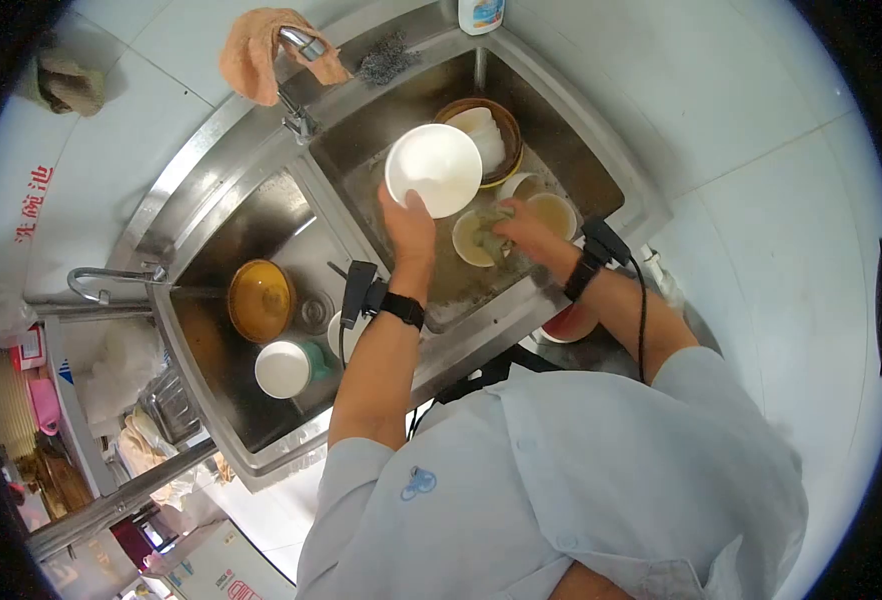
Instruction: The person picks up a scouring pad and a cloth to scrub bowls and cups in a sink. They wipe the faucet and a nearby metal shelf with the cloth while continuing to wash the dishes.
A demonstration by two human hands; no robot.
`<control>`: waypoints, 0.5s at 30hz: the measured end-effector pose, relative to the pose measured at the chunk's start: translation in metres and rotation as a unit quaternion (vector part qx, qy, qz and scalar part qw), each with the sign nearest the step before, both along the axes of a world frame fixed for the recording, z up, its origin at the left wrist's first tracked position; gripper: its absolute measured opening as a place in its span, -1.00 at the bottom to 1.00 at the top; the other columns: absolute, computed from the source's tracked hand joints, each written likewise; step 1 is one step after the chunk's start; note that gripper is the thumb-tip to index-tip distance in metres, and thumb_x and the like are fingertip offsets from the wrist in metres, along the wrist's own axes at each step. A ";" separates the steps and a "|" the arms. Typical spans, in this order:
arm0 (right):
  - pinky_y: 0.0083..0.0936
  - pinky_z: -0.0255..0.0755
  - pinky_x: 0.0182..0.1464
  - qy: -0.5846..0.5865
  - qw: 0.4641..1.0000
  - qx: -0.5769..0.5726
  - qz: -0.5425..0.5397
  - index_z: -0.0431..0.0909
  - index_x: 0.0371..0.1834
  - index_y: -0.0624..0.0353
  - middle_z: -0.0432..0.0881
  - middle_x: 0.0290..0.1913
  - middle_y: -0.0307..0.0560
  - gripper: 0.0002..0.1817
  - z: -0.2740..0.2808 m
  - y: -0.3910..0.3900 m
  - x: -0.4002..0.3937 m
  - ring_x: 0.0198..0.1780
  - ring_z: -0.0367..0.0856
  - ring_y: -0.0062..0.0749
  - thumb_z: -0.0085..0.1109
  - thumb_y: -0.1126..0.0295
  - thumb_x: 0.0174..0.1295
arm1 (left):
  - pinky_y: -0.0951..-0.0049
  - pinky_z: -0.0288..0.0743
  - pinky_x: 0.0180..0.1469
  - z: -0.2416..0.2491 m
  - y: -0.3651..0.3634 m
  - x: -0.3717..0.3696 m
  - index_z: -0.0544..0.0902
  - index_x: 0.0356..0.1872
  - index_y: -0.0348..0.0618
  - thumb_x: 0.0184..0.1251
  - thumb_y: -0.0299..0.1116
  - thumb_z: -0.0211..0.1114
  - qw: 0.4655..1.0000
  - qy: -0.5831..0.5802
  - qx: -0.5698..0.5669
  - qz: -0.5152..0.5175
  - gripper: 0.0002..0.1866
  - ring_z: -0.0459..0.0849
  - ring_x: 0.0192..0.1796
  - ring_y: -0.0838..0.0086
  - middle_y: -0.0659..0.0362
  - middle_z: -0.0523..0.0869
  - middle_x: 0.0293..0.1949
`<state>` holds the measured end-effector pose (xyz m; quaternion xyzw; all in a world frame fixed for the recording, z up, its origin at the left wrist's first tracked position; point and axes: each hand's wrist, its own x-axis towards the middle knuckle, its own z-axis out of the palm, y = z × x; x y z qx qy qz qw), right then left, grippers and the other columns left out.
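Note:
A white bowl (434, 165) is tilted above the right sink basin, gripped at its rim by my left hand (408, 228). Lower down, my right hand (529, 230) closes on a greenish cloth (492, 232), which lies over a water-filled bowl (469, 242). Close to that hand are another bowl with cloudy liquid (558, 212) and a smaller bowl (523, 186). Behind them stands a brown basin (513, 125) with white dishes (481, 130) inside.
The left sink basin (206, 375) holds a yellow-brown bowl (261, 300) and a white bowl (283, 370). A faucet (301, 125) rises between the basins, near an orange cloth (256, 55). Steel wool (388, 60) and a bottle (481, 15) sit on the back ledge.

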<state>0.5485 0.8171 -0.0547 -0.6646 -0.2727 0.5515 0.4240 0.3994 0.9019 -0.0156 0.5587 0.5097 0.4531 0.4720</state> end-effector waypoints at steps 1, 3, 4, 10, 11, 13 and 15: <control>-0.44 0.43 -0.38 -0.086 0.995 0.047 -0.035 0.33 -0.10 0.29 0.47 -0.25 -0.02 -0.55 0.012 -0.003 -0.002 -0.31 0.49 -0.32 0.11 0.51 -0.16 | 0.42 0.56 -0.39 0.005 -0.002 0.000 0.30 -0.05 -0.28 0.16 -0.55 -0.11 0.970 -0.196 -0.140 -0.017 -0.70 0.53 -0.22 0.20 -0.10 0.28 0.00; -0.45 0.42 -0.30 -0.170 0.978 0.095 -0.071 0.33 -0.11 0.28 0.45 -0.21 0.02 -0.57 0.040 -0.011 -0.012 -0.26 0.49 -0.25 0.10 0.50 -0.14 | 0.56 0.58 -0.57 -0.010 0.004 -0.001 0.34 -0.10 -0.24 0.16 -0.54 -0.12 0.956 -0.201 -0.215 -0.006 -0.74 0.56 -0.30 0.32 -0.08 0.34 -0.04; -0.42 0.36 -0.19 -0.210 0.955 0.191 -0.085 0.33 -0.10 0.26 0.42 -0.15 0.05 -0.58 0.057 -0.016 -0.021 -0.18 0.44 -0.19 0.10 0.46 -0.12 | 0.56 0.58 -0.56 -0.024 0.010 -0.004 0.35 -0.10 -0.22 0.18 -0.53 -0.09 0.890 -0.298 -0.338 -0.067 -0.76 0.57 -0.40 0.32 -0.07 0.38 -0.09; -0.25 0.18 0.05 -0.523 0.743 0.418 0.017 0.41 -0.15 0.13 0.35 -0.01 0.03 -0.62 0.089 -0.007 -0.048 0.06 0.25 -0.05 0.08 0.27 -0.09 | 0.68 0.43 -0.62 0.049 -0.042 0.023 0.40 -0.17 -0.06 0.25 -0.23 -0.12 0.734 -0.431 -0.523 -0.048 -0.77 0.48 -0.64 0.60 0.30 0.56 -0.49; -0.22 0.17 0.05 -0.624 0.665 0.408 0.041 0.43 -0.16 0.11 0.34 0.01 0.00 -0.62 0.095 -0.005 -0.050 0.08 0.22 -0.05 0.09 0.24 -0.11 | 0.68 0.43 -0.62 0.037 -0.043 0.017 0.40 -0.17 -0.06 0.25 -0.23 -0.12 0.735 -0.428 -0.523 -0.050 -0.77 0.48 -0.64 0.60 0.30 0.56 -0.49; -0.27 0.17 0.06 -0.598 0.676 0.427 0.043 0.44 -0.16 0.11 0.34 0.01 0.00 -0.66 0.102 0.009 -0.044 0.06 0.24 -0.05 0.02 0.26 -0.03 | 0.73 0.20 -0.74 0.008 -0.038 0.003 0.39 -0.27 0.00 0.25 -0.24 -0.12 0.733 -0.427 -0.497 -0.182 -0.84 0.32 -0.72 0.67 0.31 0.45 -0.60; -0.31 0.16 0.06 -0.573 0.690 0.439 0.044 0.45 -0.15 0.10 0.34 0.00 0.01 -0.70 0.105 0.025 -0.038 0.03 0.26 -0.05 -0.04 0.28 0.04 | 0.74 0.09 -0.77 0.005 -0.030 -0.007 0.39 -0.32 0.01 0.24 -0.25 -0.12 0.754 -0.354 -0.512 -0.209 -0.87 0.22 -0.75 0.69 0.32 0.38 -0.65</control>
